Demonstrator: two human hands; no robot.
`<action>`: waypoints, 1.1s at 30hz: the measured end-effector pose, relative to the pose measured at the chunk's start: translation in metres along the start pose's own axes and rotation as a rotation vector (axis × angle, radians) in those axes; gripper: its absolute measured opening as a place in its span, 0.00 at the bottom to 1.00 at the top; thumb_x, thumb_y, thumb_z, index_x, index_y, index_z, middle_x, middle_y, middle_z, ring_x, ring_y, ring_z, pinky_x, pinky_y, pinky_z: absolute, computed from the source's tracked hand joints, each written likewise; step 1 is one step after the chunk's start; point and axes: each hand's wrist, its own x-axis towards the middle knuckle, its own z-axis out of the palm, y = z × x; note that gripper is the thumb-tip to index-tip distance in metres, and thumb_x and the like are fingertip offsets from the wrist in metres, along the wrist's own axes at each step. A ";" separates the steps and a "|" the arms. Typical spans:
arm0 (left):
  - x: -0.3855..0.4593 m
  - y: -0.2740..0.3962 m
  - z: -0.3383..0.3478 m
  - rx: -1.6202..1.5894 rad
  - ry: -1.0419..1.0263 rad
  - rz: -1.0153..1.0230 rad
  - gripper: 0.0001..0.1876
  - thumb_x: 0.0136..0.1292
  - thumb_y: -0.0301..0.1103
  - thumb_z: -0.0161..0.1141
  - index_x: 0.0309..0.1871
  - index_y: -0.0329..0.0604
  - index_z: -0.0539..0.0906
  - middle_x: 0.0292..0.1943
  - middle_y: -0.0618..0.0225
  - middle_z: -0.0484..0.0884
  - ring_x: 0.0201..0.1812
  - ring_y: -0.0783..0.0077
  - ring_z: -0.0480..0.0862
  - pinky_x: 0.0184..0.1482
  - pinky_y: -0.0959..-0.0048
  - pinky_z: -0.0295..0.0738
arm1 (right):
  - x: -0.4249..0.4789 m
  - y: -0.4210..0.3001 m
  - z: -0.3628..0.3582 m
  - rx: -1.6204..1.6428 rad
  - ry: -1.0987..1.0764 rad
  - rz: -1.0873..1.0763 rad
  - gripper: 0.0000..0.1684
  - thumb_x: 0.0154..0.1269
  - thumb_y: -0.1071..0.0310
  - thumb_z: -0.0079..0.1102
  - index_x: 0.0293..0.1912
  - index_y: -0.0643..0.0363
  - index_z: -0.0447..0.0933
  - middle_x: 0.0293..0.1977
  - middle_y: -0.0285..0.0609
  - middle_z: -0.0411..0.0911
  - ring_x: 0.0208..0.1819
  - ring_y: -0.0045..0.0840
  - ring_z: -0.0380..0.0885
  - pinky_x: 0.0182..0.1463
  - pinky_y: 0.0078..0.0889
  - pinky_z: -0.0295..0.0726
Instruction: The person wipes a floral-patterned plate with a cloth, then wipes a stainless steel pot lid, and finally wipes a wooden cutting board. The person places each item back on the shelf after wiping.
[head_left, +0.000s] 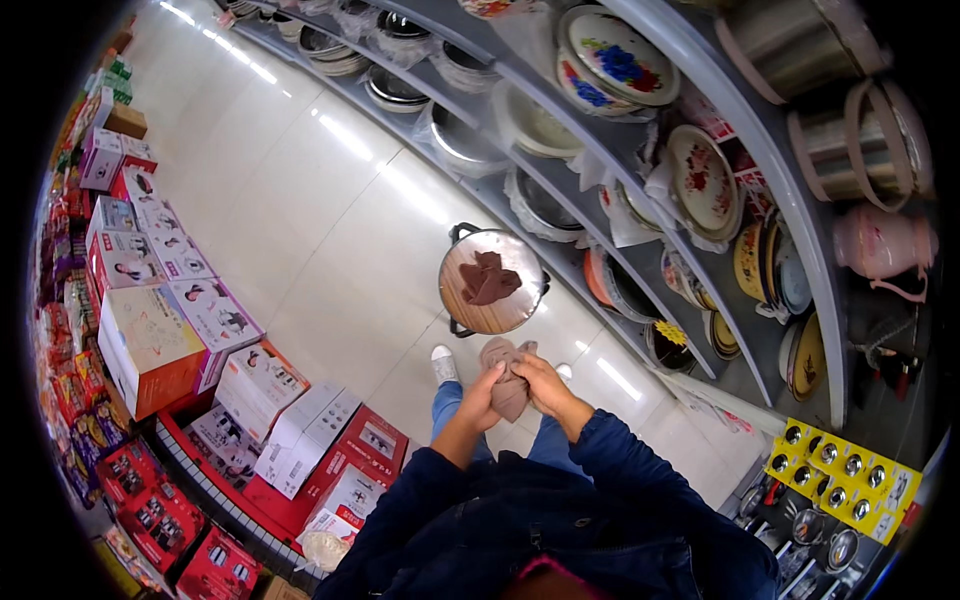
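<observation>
A crumpled light brown cloth (510, 379) is held between both hands in front of the body. My left hand (482, 394) grips its left side, the thumb lying on top. My right hand (546, 382) grips its right side. Just beyond the hands stands a small round stool or table (457, 300) with a wood-grain top and black parts at its edge. On that top lies a crumpled darker brown cloth (487, 279), apart from the hands.
Shelves (544, 169) with enamel basins, lidded pots and metal pails run along the right. Stacked product boxes (154, 337) and a red display stand (259, 510) line the left. Yellow cards of round metal items (844, 480) hang at lower right. Pale floor tiles (300, 202) lie between.
</observation>
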 end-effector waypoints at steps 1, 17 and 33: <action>-0.007 0.008 -0.006 0.007 0.056 0.028 0.25 0.69 0.44 0.49 0.64 0.39 0.64 0.58 0.55 0.72 0.57 0.60 0.75 0.59 0.59 0.71 | 0.007 -0.002 0.007 -0.071 -0.053 0.025 0.18 0.66 0.63 0.51 0.50 0.65 0.72 0.44 0.44 0.76 0.45 0.28 0.75 0.47 0.31 0.76; -0.137 0.090 -0.161 0.062 0.657 0.198 0.20 0.64 0.35 0.55 0.58 0.36 0.71 0.51 0.56 0.78 0.51 0.59 0.80 0.56 0.64 0.74 | 0.270 0.069 -0.052 -2.112 0.384 -0.623 0.35 0.62 0.62 0.50 0.67 0.57 0.57 0.67 0.56 0.52 0.66 0.54 0.54 0.61 0.62 0.58; 0.023 0.128 -0.140 0.418 0.559 0.045 0.21 0.59 0.29 0.61 0.55 0.32 0.73 0.50 0.59 0.79 0.49 0.67 0.80 0.52 0.72 0.74 | 0.248 0.003 -0.167 -0.503 0.570 -0.299 0.29 0.60 0.49 0.60 0.47 0.68 0.77 0.35 0.47 0.81 0.37 0.28 0.79 0.45 0.29 0.76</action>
